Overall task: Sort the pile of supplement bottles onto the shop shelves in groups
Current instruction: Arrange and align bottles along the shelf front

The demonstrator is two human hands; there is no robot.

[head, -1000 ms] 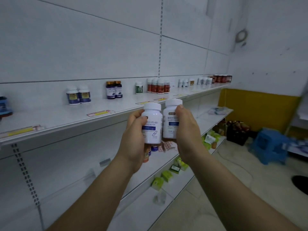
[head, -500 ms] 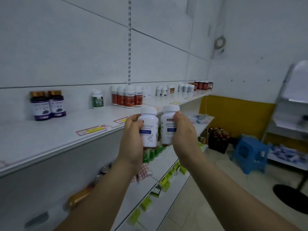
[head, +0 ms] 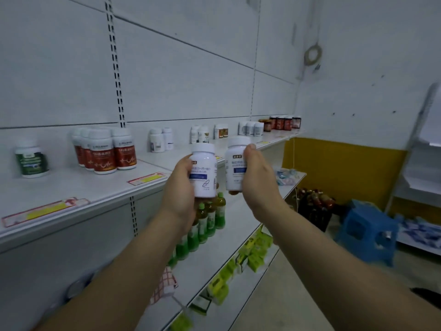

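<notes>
Clasping glossy white cylinders, left hand [head: 179, 194] grip round left bottle [head: 204, 174], right hand [head: 259, 185] round right bottle [head: 235, 163].

Both bare forearms come up from the bottom corners of the frame and meet around the middle. The left hand [head: 180, 189] is wrapped round a white bottle [head: 204, 173]. The right hand [head: 259, 185] grips a second white bottle [head: 235, 163] with its thumb up by the cap. The hands are close together but not touching.

Two white supplement bottles [head: 204, 170] with blue-banded labels stand upright, held side by side beside the top shelf [head: 71, 187].
</notes>
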